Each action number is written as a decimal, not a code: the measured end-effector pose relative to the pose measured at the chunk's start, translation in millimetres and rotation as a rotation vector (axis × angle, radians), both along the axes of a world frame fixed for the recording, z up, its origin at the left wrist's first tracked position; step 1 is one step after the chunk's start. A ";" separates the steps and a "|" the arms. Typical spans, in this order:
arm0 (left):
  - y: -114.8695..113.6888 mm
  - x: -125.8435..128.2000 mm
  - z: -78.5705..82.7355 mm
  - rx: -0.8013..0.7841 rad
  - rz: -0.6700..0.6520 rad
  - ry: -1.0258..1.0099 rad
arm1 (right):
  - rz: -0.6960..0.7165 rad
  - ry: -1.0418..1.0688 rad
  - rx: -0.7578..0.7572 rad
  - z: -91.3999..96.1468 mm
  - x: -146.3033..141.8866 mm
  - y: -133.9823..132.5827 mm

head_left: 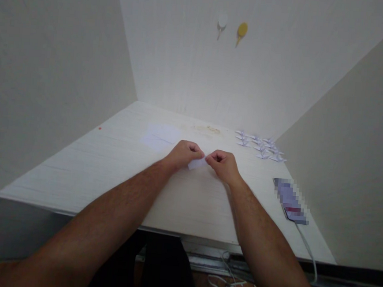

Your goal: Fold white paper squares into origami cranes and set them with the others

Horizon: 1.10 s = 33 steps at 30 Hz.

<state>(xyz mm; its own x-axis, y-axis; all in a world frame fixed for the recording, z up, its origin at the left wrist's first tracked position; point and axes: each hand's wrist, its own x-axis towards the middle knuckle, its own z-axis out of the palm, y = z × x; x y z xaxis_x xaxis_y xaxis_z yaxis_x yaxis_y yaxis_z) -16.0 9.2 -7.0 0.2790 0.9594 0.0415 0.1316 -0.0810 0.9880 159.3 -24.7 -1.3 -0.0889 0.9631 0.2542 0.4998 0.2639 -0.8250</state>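
My left hand (184,154) and my right hand (222,162) meet over the middle of a pale wooden table (109,172). Both are closed in a pinch on a small folded piece of white paper (197,163) held just above or on the tabletop. Only a narrow strip of the paper shows between the fingers. A flat sheet of white paper (160,136) lies just beyond my left hand.
Several small folded paper cranes (260,146) sit in rows at the far right of the table. A phone (291,201) with a white cable lies near the right edge. Walls enclose the table on three sides, with a white hook (222,22) and a yellow hook (242,30) on the back wall.
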 end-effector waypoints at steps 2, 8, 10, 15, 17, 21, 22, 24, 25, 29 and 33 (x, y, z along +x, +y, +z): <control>2.1 -0.9 -1.1 -0.012 -0.011 -0.017 | -0.020 0.035 -0.032 0.7 0.4 0.9; 7.0 -4.2 -2.9 -0.085 -0.010 -0.064 | 0.011 0.222 -0.196 -4.7 8.4 5.4; 7.5 -4.9 -2.8 -0.111 -0.008 -0.108 | 0.056 0.304 -0.248 -6.4 10.8 6.5; 11.3 -8.1 -2.6 -0.204 0.022 -0.301 | 0.021 0.407 -0.273 -7.2 14.9 8.7; 12.9 -9.5 -1.9 -0.240 0.051 -0.439 | 0.004 0.450 -0.272 -6.6 16.1 9.1; 9.1 -8.2 1.6 -0.228 -0.020 -0.531 | 0.093 0.549 -0.351 -4.0 13.2 6.6; 6.7 -7.1 2.6 -0.202 -0.065 -0.516 | 0.121 0.565 -0.378 -3.4 11.3 5.5; 2.0 -5.1 4.3 -0.163 -0.128 -0.484 | 0.150 0.594 -0.421 -2.9 7.3 3.5; 0.2 -4.5 4.7 -0.147 -0.152 -0.462 | 0.158 0.605 -0.439 -3.1 5.5 2.9; -0.3 -4.9 3.2 -0.069 -0.212 -0.412 | 0.161 0.565 -0.458 -7.2 2.5 4.3; 4.2 -6.0 0.2 0.025 -0.148 -0.320 | -0.036 0.525 -0.206 -8.4 5.4 9.6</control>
<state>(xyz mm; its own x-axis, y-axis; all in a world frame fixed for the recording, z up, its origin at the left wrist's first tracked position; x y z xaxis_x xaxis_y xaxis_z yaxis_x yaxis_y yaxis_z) -22.0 13.4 -6.9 0.3843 0.9070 0.1721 -0.1991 -0.1006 0.9748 164.7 -15.0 -9.7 0.0325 0.9975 0.0622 0.0145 0.0618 -0.9980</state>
